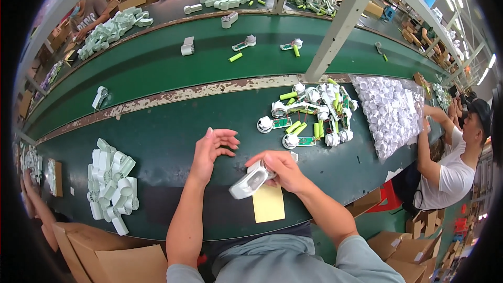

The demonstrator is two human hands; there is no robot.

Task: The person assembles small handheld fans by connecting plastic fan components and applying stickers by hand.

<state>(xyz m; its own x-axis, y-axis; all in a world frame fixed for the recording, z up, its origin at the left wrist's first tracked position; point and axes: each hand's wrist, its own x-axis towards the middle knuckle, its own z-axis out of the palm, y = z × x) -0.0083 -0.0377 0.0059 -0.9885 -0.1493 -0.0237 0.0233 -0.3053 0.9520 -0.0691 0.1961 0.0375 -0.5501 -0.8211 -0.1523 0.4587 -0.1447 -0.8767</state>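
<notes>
My right hand (282, 170) is closed around a white plastic housing (252, 182) with a rounded end, tilted over the dark mat. It looks like a small handheld fan casing, a little blurred. To its left, my left hand (212, 152) is raised above the table with fingers apart and nothing in them. Beneath the housing lies a yellow paper square (269, 205) on the black mat (209, 207). Beyond my right hand lies a cluster of white motor heads (313, 94) with green circuit boards and yellow-green battery cells. Part of a white piece shows just behind that hand.
At left lies a heap of pale green housings (111, 183). A clear bag of white parts (387, 115) stands at right, near a co-worker (445, 157). Ahead, a green conveyor belt (162, 65) carries scattered parts. A metal post (343, 26) rises beside it; cardboard boxes (112, 257) stand below.
</notes>
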